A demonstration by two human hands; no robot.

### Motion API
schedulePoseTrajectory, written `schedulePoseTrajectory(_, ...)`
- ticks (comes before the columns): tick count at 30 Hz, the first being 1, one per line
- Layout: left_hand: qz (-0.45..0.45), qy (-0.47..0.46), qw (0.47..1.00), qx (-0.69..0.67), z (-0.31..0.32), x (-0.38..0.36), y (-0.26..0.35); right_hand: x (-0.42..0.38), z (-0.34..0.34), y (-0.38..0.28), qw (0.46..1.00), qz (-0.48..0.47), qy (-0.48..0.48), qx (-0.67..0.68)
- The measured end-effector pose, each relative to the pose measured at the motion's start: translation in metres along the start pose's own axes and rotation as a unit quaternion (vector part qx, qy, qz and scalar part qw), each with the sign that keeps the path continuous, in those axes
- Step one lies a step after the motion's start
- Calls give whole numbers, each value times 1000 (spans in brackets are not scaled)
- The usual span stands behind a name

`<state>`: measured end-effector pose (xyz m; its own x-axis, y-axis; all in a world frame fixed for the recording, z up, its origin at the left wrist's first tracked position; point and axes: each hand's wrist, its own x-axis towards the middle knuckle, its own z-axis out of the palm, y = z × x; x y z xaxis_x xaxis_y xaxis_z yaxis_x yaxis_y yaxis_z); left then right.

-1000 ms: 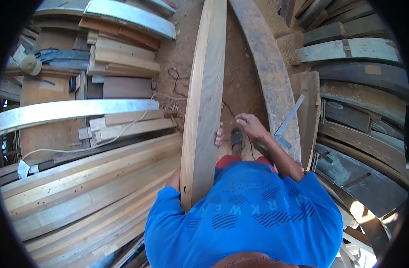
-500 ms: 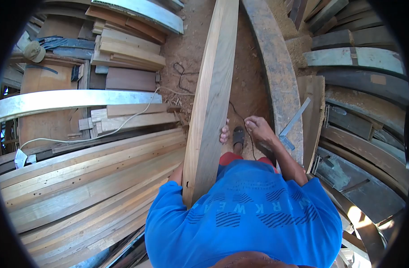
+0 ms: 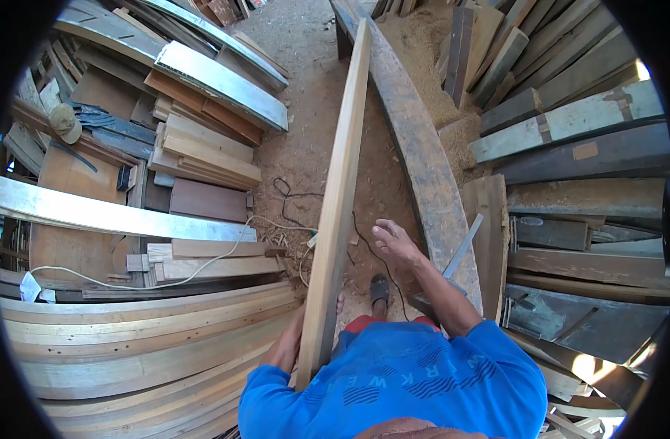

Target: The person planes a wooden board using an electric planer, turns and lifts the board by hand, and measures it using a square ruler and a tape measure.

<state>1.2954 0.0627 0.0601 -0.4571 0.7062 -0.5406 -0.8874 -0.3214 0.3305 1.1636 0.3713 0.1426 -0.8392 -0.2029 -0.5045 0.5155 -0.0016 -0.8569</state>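
Note:
A long wooden board (image 3: 338, 183) runs away from my body, its lower end against my blue shirt and its far end over the bench's far part. My left hand (image 3: 340, 303) grips the board from beneath near my body; only some fingertips show past its right side, the rest hidden by the wood. To the right of the board my right hand (image 3: 395, 241) is raised in the air, fingers loosely bent and apart from the wood, holding nothing. A metal square (image 3: 464, 245) lies on the bench beside my right forearm.
A long worn wooden bench (image 3: 415, 132) stretches ahead on the right. Stacked planks (image 3: 144, 322) fill the left side, and more timber (image 3: 584, 186) is piled at right. A pale cord (image 3: 203, 257) crosses the left stack; a dark cable (image 3: 291, 194) lies on the dirt floor.
The board has turned onto a narrower face, and its far end has come into view. My right hand has opened from closely curled fingers. The view has tilted up, showing more floor ahead.

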Motion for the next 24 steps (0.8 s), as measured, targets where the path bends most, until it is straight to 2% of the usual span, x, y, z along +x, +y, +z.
schedulePoseTrajectory(3,-1,117,986,116,-3,-14,-25,27,19,-25,998,6,3,56)
schedulePoseTrajectory(6,18,350,926,140,18,-12,-48,77,51,-14,989,-44,19,136)
schedulePoseTrajectory(7,73,357,904,222,14,-12,-54,78,56,-21,995,-52,19,78)
schedulePoseTrajectory(9,175,367,833,376,5,-20,-66,86,60,-9,994,2,78,71)
schedulePoseTrajectory(10,167,390,820,385,11,-23,-57,91,61,-3,991,29,108,68)
schedulePoseTrajectory(13,152,445,778,417,19,-33,-46,89,59,9,976,33,110,188)
schedulePoseTrajectory(15,154,465,745,452,14,-40,-52,93,57,13,976,19,103,193)
schedulePoseTrajectory(18,144,470,750,442,55,-52,-37,83,48,27,969,19,81,232)
schedulePoseTrajectory(19,137,477,715,492,40,-52,-42,78,45,25,965,9,75,253)
schedulePoseTrajectory(22,123,482,706,504,65,-56,-25,60,39,-2,958,-35,66,276)
schedulePoseTrajectory(24,164,484,700,500,75,-54,-15,57,34,-12,948,-63,54,307)
